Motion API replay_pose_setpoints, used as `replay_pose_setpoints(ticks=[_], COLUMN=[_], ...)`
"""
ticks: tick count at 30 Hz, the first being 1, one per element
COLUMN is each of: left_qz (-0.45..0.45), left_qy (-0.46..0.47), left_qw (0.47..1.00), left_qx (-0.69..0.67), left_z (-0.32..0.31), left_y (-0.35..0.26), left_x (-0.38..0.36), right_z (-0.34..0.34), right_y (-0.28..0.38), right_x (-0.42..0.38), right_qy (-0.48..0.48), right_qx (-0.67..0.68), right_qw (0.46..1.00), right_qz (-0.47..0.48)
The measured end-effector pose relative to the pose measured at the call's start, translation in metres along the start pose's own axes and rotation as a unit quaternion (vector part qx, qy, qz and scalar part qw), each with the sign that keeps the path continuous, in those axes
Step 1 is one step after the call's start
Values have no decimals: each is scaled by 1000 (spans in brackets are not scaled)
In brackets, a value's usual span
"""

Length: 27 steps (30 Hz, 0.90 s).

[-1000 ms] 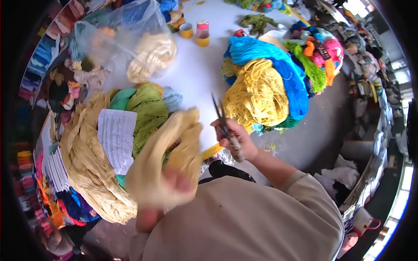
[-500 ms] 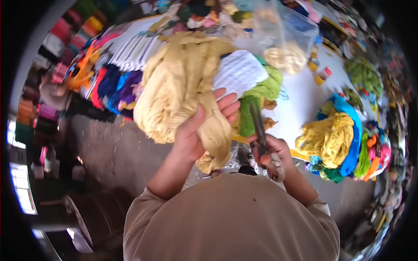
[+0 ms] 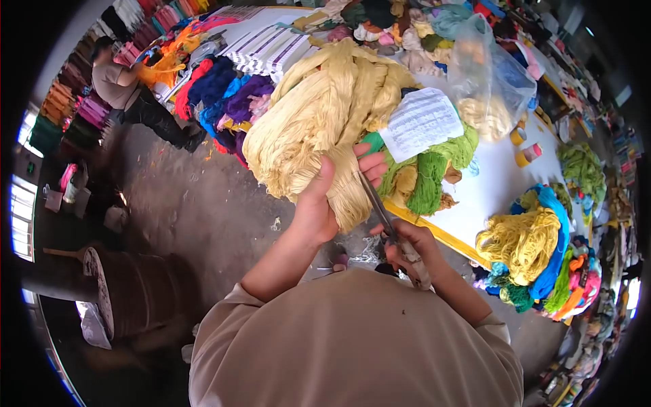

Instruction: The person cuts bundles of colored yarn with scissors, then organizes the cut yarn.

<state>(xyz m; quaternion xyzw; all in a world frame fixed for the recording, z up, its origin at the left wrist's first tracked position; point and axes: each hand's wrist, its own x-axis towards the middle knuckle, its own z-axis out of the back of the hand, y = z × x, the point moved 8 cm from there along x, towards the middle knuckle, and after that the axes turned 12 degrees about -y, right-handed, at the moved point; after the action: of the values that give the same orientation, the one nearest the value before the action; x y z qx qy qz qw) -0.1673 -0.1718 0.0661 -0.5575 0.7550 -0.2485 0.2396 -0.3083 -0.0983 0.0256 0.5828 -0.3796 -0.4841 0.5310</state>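
A large bundle of pale yellow yarn (image 3: 325, 108) lies over the table edge. Its lower end hangs into my left hand (image 3: 322, 203), which cups it from below, thumb on one side and fingers on the other. My right hand (image 3: 410, 247) is wrapped round the handles of dark metal scissors (image 3: 378, 205), whose handles have pale wrapping. The scissor tips touch the yarn beside my left fingers. A sheet of paper with writing (image 3: 422, 123) lies right of the bundle, on green yarn (image 3: 428, 178).
The white table (image 3: 468, 214) has a yellow edge. At its right lie golden yarn (image 3: 521, 239) and blue yarn (image 3: 557, 237). A clear plastic bag (image 3: 485, 68) stands behind the paper. A person (image 3: 119, 85) handles orange yarn at far left. A barrel (image 3: 139, 292) stands lower left.
The scissors have swung from pointing upward beside the yarn to pointing left, tips at the yarn. The hanging yarn end is now gathered higher in my left hand. The whole view has shifted.
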Motion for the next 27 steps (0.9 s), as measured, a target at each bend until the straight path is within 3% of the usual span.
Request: replay_pose_setpoints(ticks=[7,13,16,19,21,22,25,27], left_qz=[5,20,37,49,54,39,60,115], left_qy=[1,8,11,-2,-15,-9,0,-41], left_qw=[1000,1000,999,999,998,999,998,993], left_qx=[-9,-5,1,4,6,6,-5,2], left_z=[-1,-4,-4,-2,2,4,8,15], left_y=[0,9,16,22,25,25,39,48], left_x=[-6,-3,-2,1,5,8,13,11], right_z=[-2,0,6,7,11,15,0,-19], right_y=[3,2,8,-5,24,26,68,93], right_x=[-8,-7,-7,-6,0,1,17,31], right_qy=[-28,-36,-64,-68,-137,-142,-183,-98], right_qx=[-23,-1,-13,22,-44,-58,-69,-309], right_qw=[999,998,998,995,976,978,920,853], right_qz=[11,-44,-7,-63,162,144,340,410])
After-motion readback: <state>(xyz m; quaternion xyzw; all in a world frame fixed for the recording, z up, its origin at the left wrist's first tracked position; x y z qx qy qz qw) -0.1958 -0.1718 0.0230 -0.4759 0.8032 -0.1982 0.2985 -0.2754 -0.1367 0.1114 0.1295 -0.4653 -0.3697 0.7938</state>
